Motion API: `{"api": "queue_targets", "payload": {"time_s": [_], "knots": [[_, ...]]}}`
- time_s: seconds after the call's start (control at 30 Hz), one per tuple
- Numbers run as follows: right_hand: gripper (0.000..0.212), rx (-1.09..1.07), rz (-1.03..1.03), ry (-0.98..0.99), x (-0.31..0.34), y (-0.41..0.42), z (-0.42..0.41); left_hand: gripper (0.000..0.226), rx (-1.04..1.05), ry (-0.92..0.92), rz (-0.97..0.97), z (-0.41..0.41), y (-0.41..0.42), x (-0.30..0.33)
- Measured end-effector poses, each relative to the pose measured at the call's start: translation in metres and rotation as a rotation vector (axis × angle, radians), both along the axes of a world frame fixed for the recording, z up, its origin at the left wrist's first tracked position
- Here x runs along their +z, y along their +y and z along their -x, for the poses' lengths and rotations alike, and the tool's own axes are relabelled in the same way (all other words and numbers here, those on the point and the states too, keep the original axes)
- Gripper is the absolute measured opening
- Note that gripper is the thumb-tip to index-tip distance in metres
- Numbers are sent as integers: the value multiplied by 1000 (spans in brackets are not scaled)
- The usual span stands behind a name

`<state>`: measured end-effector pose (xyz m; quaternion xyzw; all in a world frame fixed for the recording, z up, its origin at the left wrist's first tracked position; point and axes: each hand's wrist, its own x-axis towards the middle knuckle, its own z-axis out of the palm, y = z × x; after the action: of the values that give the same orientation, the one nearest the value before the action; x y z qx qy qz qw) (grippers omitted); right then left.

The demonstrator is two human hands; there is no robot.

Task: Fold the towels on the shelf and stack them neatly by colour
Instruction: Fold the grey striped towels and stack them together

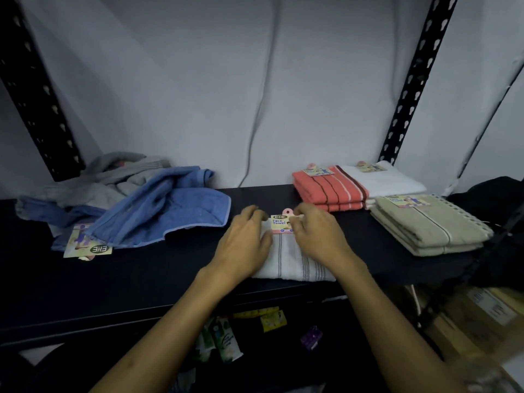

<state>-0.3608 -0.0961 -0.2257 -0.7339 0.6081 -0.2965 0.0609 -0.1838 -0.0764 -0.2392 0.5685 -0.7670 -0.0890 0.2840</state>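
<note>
White folded towel (292, 259) lies under both hands at the shelf (141, 279) front. Left hand (243, 239) rests flat, fingers relaxed; right hand (317, 234) pinches the label (280, 224). Square the edges, then move it to the white stack (397, 182) beyond the right hand.

Both hands, left hand (243, 236) and right hand (317, 234), rested on a folded white striped towel (292, 265) at the dark shelf's (141, 279) near edge.

Below the shelf lay what looked like small packets (226, 343), and cardboard boxes (487, 310) stood lower right.
</note>
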Motion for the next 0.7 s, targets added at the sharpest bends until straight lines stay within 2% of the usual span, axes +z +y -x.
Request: {"api": "queue_targets", "payload": {"time_s": [0.07,0.13,0.2,0.4,0.5,0.53,0.6,0.7], "knots": [[38,23,-115,52,-22,18,4,44,-96,17,-109,11,-9,-10],[54,45,-192,130,-37,29,11,52,-132,-68,-213,17,-11,-20],[59,50,-204,157,-41,33,21,56,-115,-143,-243,15,-9,-27],[56,69,-280,329,-21,27,36,62,-151,-191,-251,-8,-7,-25],[39,-36,-171,374,-3,16,15,67,-99,-218,-141,-21,-24,-20],[39,-66,-144,347,-1,15,2,68,-74,-231,-90,-23,-31,-18],[55,-74,-200,250,-10,12,-22,61,-39,-236,-35,-23,-44,-16],[77,-43,-287,314,-29,13,-34,58,-21,-255,-136,-25,-54,-24]]}}
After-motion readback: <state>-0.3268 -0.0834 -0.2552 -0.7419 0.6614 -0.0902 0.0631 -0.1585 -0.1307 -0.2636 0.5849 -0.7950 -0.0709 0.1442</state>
